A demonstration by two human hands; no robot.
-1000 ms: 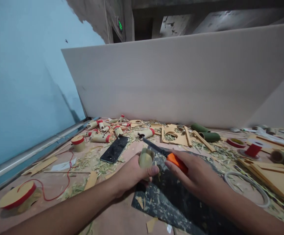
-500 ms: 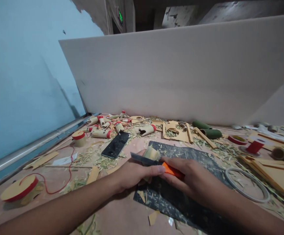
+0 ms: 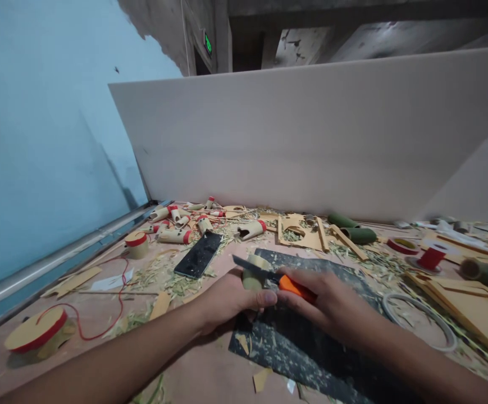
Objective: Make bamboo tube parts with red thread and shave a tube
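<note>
My left hand point(image 3: 231, 297) is closed around a short pale bamboo tube piece point(image 3: 254, 272), held just above the dark cutting mat point(image 3: 311, 348). My right hand point(image 3: 332, 300) grips a knife by its orange handle point(image 3: 296, 288). The dark blade point(image 3: 252, 268) lies across the top of the bamboo piece, pointing left. Both hands meet at the mat's near left part.
A black phone point(image 3: 198, 255) lies left of the mat among bamboo shavings. Red-banded bamboo pieces point(image 3: 176, 221) pile up behind it. Green bamboo tubes point(image 3: 353, 230), red tape rolls point(image 3: 401, 245), a wire ring point(image 3: 420, 322) and wooden boards point(image 3: 475, 303) fill the right side. A white panel point(image 3: 311, 134) stands behind.
The knife blade swung from pointing up and away to lying across the bamboo piece, then shifted slightly right. My left hand kept hold of the bamboo piece throughout.
</note>
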